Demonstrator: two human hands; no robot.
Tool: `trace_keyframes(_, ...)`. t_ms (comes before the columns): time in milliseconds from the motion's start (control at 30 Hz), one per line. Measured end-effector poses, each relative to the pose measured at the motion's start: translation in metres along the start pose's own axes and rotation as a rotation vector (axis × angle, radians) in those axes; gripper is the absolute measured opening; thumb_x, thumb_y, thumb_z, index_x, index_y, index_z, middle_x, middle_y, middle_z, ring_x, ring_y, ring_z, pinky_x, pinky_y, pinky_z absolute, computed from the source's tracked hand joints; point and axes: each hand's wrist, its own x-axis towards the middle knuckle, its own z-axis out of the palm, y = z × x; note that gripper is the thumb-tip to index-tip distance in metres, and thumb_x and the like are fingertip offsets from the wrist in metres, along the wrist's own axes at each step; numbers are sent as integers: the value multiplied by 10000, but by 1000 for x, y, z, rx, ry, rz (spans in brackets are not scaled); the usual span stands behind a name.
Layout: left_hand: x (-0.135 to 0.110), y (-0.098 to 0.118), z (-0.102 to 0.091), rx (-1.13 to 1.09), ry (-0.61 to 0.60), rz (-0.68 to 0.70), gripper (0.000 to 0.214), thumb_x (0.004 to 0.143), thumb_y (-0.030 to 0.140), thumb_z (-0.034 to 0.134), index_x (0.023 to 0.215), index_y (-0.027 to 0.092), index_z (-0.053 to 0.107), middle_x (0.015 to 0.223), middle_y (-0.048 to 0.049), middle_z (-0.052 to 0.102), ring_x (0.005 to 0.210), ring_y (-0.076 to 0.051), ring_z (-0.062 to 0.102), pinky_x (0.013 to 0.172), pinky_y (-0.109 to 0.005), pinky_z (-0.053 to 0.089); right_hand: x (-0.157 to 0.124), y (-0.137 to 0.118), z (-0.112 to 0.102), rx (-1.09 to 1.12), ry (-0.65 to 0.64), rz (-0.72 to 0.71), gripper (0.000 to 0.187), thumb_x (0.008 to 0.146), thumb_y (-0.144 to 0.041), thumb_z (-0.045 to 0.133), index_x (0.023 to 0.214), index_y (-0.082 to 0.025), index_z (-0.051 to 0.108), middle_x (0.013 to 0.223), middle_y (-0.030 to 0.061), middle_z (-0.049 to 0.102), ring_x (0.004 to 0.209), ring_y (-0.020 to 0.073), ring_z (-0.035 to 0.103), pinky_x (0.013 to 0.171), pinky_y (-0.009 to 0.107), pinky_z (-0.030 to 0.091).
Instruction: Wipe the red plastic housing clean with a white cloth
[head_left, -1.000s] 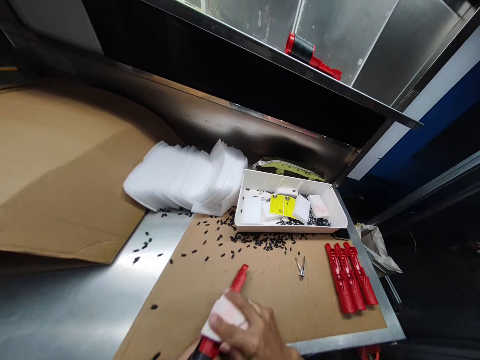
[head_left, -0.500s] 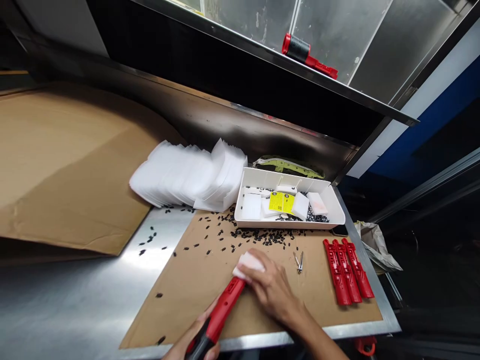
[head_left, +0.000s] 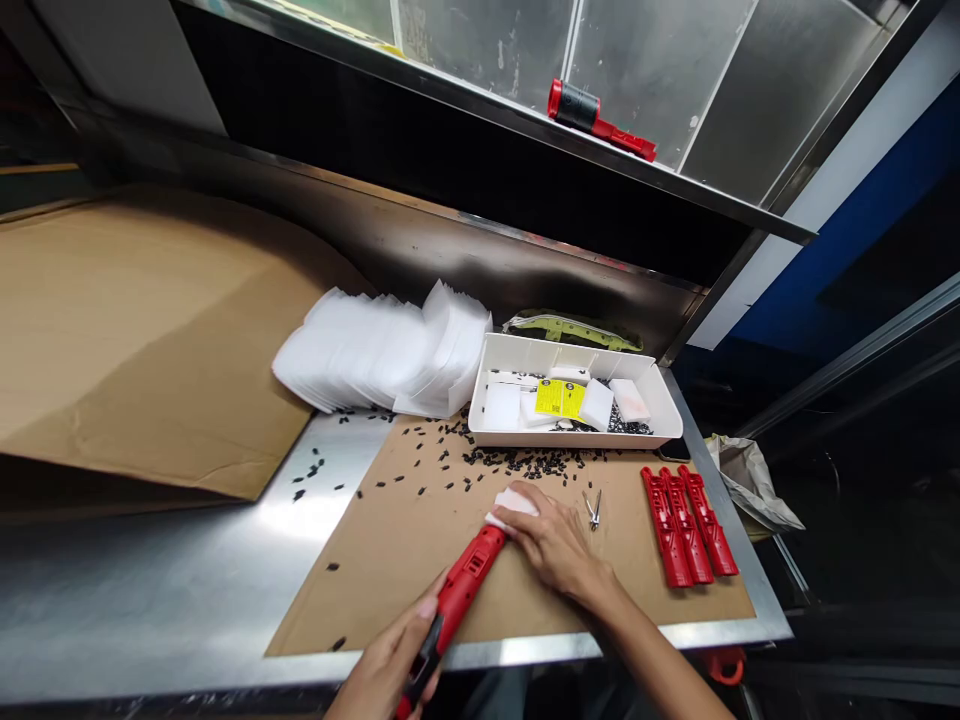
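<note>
My left hand (head_left: 394, 655) is wrapped round a long red and black plastic tool housing (head_left: 466, 580), which slants up over the front of the table. A white sponge pad (head_left: 516, 503) is gripped in my right hand (head_left: 551, 540) against the housing's far end. The fingers partly hide the pad. Just right of that hand lies a small pair of metal nippers (head_left: 592, 510) on the brown cardboard sheet (head_left: 375, 580). Many small black pieces (head_left: 525, 463) are scattered beyond both hands.
A white tray (head_left: 577, 438) holds white blocks, a yellow label (head_left: 560, 398) and black pieces. Left of it stand stacked white foam sheets (head_left: 367, 350) and a large cardboard box (head_left: 150, 330). Several red shells (head_left: 688, 525) lie at right. A red-black part (head_left: 600, 120) rests on the ledge above.
My left hand and the housing have shifted up and further into view. My right hand still presses the white pad at the housing's end. The whole view has tilted slightly.
</note>
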Motion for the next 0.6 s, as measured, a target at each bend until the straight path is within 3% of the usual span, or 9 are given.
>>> trace_keyframes(67,2,-3,-2,164,41,119,846,707,719,623,1322,145,524,581,-25,659,384,-188,536,367,-269,396,-7,-9,4,-5,29,-24,379,957,-267,525,1318,-364,586,1473,76,489,1213,283,591,917,449,549)
trace_keyframes(133,4,-4,-4,309,58,262,666,694,544,666,1238,164,599,944,-102,758,756,-296,701,663,-360,557,-16,-18,10,22,43,-105,416,934,-272,564,1336,-382,560,1474,70,491,1205,270,598,878,415,569)
trace_keyframes(200,5,-2,-6,451,34,316,672,712,469,585,1288,124,568,1277,-141,652,1166,-336,599,981,-392,463,-24,-24,15,51,66,-130,405,934,-274,562,1321,-394,569,1456,58,513,1185,252,613,862,391,576)
trace_keyframes(233,5,-1,-6,541,20,290,722,746,457,517,1360,78,497,1346,-167,596,1253,-335,537,1038,-405,411,-27,-25,17,56,91,-110,382,943,-270,545,1305,-384,586,1438,63,530,1180,246,617,869,385,574)
trace_keyframes(333,1,3,-4,826,27,164,817,837,414,386,1493,-28,182,1372,-247,547,1221,-359,561,987,-428,430,-34,-27,24,44,197,-86,361,955,-262,498,1291,-327,614,1416,112,538,1180,250,615,896,382,564)
trace_keyframes(433,-6,4,1,1010,55,136,790,906,336,333,1492,-44,-35,1223,-279,632,1085,-387,637,881,-432,466,-41,-28,28,50,224,-212,394,940,-267,505,1322,-320,585,1452,117,501,1182,249,607,897,372,566)
trace_keyframes(500,-12,6,6,1094,65,130,747,950,313,287,1477,-49,-100,1106,-287,673,1035,-413,651,848,-454,465,-42,-28,28,45,225,-208,376,941,-258,494,1295,-322,605,1432,111,523,1170,252,615,890,382,571)
trace_keyframes(600,-22,12,14,1179,79,84,713,990,331,247,1474,-33,-130,1005,-278,695,993,-438,659,837,-497,460,-42,-29,25,11,282,-43,371,958,-233,448,1274,-313,626,1389,135,556,1136,267,642,852,399,584)
